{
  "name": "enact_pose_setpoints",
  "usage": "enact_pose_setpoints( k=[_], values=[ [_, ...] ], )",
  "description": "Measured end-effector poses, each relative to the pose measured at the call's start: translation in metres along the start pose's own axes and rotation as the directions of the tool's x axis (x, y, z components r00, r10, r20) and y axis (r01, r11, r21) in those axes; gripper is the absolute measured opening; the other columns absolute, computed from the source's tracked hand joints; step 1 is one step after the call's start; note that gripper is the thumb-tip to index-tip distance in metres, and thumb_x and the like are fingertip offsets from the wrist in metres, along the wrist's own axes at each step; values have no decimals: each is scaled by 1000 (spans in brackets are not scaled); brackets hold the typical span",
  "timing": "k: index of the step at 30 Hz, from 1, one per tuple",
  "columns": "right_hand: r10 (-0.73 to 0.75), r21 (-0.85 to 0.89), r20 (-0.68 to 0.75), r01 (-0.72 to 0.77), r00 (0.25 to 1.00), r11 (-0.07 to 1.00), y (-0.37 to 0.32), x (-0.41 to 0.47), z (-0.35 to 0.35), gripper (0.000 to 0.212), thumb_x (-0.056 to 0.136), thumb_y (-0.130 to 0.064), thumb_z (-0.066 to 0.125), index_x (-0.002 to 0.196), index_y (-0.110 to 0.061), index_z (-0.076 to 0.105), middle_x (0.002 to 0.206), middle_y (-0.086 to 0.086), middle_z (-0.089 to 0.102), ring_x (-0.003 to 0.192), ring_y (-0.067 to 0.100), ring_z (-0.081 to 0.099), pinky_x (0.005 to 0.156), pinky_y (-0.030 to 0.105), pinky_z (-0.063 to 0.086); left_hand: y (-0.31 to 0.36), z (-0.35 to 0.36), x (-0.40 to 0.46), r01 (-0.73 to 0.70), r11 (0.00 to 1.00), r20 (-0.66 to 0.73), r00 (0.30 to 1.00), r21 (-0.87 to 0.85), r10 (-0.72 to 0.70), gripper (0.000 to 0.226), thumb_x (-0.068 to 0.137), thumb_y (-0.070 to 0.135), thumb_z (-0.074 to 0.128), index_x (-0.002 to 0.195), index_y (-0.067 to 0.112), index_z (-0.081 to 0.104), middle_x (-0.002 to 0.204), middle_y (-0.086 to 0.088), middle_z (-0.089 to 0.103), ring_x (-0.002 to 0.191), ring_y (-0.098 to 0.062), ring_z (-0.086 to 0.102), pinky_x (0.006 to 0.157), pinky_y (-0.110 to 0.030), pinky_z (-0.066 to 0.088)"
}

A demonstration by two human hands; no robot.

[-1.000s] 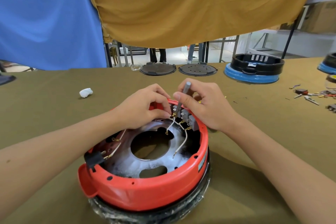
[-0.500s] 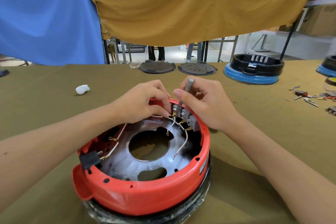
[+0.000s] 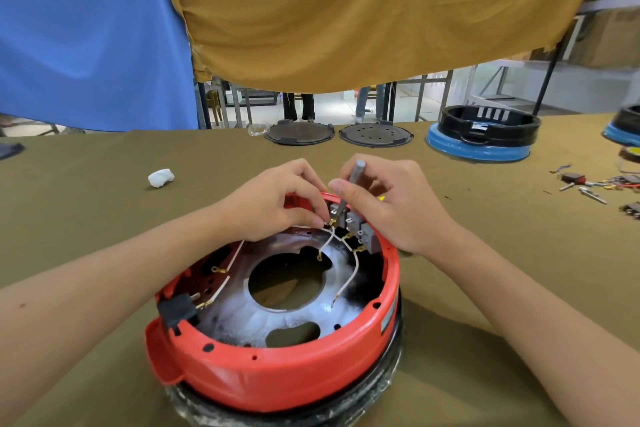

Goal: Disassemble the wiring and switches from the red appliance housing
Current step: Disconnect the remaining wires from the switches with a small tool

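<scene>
The round red appliance housing (image 3: 277,371) lies upside down on the olive table, open side up. Grey switches (image 3: 356,224) sit in a row inside its far rim, with white wires (image 3: 349,274) running from their brass terminals. A black socket block (image 3: 176,310) is fixed at the near left rim. My left hand (image 3: 273,201) pinches a wire terminal at the leftmost switch. My right hand (image 3: 391,204) holds a thin grey screwdriver (image 3: 351,184), tip down on that same switch.
A white crumpled lump (image 3: 161,177) lies at the left. Two dark round plates (image 3: 299,132) and a black-and-blue housing (image 3: 483,137) stand at the far edge. Loose small parts and wires (image 3: 588,182) are scattered at the right. Blue and mustard cloths hang behind.
The view has shifted slightly and the housing sits a little lower and to the left in frame. Both hands stay at the leftmost switch with the screwdriver upright.
</scene>
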State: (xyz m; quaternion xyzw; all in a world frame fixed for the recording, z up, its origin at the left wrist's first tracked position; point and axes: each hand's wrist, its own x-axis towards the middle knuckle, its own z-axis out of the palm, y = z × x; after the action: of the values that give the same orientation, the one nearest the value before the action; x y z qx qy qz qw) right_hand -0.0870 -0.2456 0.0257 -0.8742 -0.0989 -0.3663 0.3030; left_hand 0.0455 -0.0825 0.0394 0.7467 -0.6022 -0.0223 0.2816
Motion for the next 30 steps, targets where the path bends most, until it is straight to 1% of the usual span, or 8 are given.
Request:
enact_pose_setpoints(
  k=[2, 4, 8, 14, 18, 23, 27, 30],
  values=[
    [-23, -31, 35, 25, 999, 999, 0, 1, -2, 28, 97, -33, 61, 82, -10, 66, 67, 6, 64, 63, 26, 61, 60, 49, 48, 0, 0, 0, 8, 1000, 11, 1000, 0, -8, 11, 80, 19, 80, 88, 27, 78, 106, 14, 53, 101, -1, 54, 98, -29, 44],
    [-15, -24, 31, 15, 999, 1000, 1, 1, -1, 29, 97, -33, 61, 81, -10, 66, 66, 7, 64, 62, 27, 61, 60, 48, 48, -1, -1, 0, 12, 1000, 17, 1000, -4, -12, 11, 81, 19, 79, 88, 27, 78, 107, 13, 53, 102, -1, 54, 98, -29, 44],
    [132, 154, -64, -121, 989, 981, 2, -1, 3, 22, 95, -22, 67, 79, -8, 64, 67, 12, 63, 61, 31, 60, 60, 52, 50, -2, 0, -1, 11, 1000, 27, 1000, -14, -10, 11, 81, 21, 79, 86, 31, 77, 110, 12, 52, 104, -1, 54, 99, -28, 43],
    [235, 258, -90, -205, 968, 944, 2, 0, 6, 21, 95, -20, 67, 80, -5, 65, 69, 14, 65, 64, 33, 62, 66, 54, 53, -2, 0, -1, 6, 1000, 37, 999, -19, -6, 12, 82, 22, 79, 84, 33, 75, 112, 11, 52, 107, -2, 54, 102, -32, 42],
    [244, 261, -99, -211, 965, 942, 2, 0, 7, 21, 95, -20, 66, 81, -5, 65, 69, 16, 64, 65, 36, 61, 67, 56, 52, -3, 0, -1, -3, 1000, 47, 999, -18, 4, 10, 82, 24, 79, 84, 33, 76, 114, 11, 52, 108, -2, 54, 102, -32, 42],
    [248, 246, -102, -217, 963, 945, 2, 0, 7, 21, 96, -20, 66, 81, -6, 65, 69, 15, 65, 65, 36, 61, 66, 55, 52, -4, -1, 0, 2, 1000, 53, 999, -21, -1, 7, 78, 34, 81, 83, 33, 77, 117, 11, 53, 112, -3, 54, 103, -34, 43],
    [243, 236, -107, -212, 964, 948, 2, 0, 7, 21, 95, -20, 66, 80, -7, 65, 68, 10, 65, 64, 33, 62, 66, 53, 52, -3, 1, 1, -1, 1000, 35, 999, -27, 2, 6, 78, 33, 81, 81, 34, 77, 116, 12, 54, 110, -4, 55, 102, -36, 44],
    [248, 243, -105, -217, 963, 946, 3, 0, 8, 20, 96, -21, 66, 80, -8, 66, 68, 11, 65, 64, 33, 61, 66, 53, 52, -4, 1, 0, 4, 1000, 38, 999, -31, -3, 5, 79, 33, 81, 81, 33, 76, 115, 12, 53, 109, -4, 54, 101, -35, 44]
  ],
)
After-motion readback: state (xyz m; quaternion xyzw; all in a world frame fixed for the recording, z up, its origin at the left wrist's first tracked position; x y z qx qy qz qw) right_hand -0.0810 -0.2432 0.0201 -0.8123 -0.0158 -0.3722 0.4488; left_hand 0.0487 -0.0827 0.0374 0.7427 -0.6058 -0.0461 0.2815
